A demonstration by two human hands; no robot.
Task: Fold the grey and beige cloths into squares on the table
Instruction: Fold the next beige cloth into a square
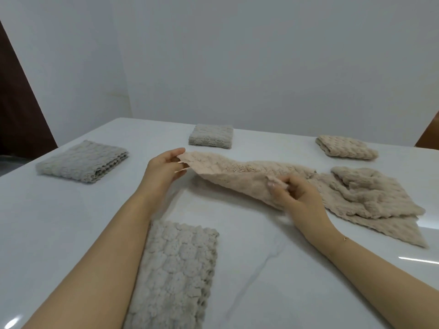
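The beige cloth (pixel 237 179) is pinched by the left hand (pixel 164 169) (far corner, ten o'clock) and the right hand (pixel 294 198); its long axis runs between them.

Bare counter (pixel 273 257) lies open between the near grey cloth (pixel 175 276) and the loose beige pile (pixel 370 198) at right. Far off, folded grey squares (pixel 83 161) (pixel 211 136) and a beige one (pixel 345 147) leave gaps between them.
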